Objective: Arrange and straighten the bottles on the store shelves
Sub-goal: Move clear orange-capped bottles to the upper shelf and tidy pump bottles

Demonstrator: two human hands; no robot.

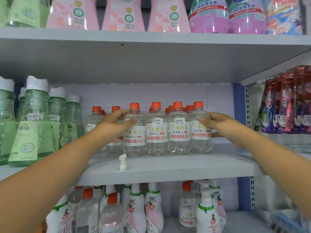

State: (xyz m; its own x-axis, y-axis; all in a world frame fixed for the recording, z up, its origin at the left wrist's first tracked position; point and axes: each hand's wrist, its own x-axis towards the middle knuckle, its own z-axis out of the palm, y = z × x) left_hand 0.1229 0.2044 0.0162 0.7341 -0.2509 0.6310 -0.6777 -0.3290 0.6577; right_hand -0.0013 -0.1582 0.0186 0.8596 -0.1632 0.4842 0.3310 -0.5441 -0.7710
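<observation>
While hands grip row ends — left hand (116, 122), right hand (213, 121) — orange-capped bottles (157, 130) hold clear liquid.

This is a shop. Grey metal shelves (168, 167) on slotted uprights carry rows of identical clear plastic bottles with orange caps (178, 130), each bearing a white price sticker (179, 121). Green glass-like bottles (32, 125) are tagged too, and what seem to be hanging sachets (286, 101) fill the next bay.
</observation>
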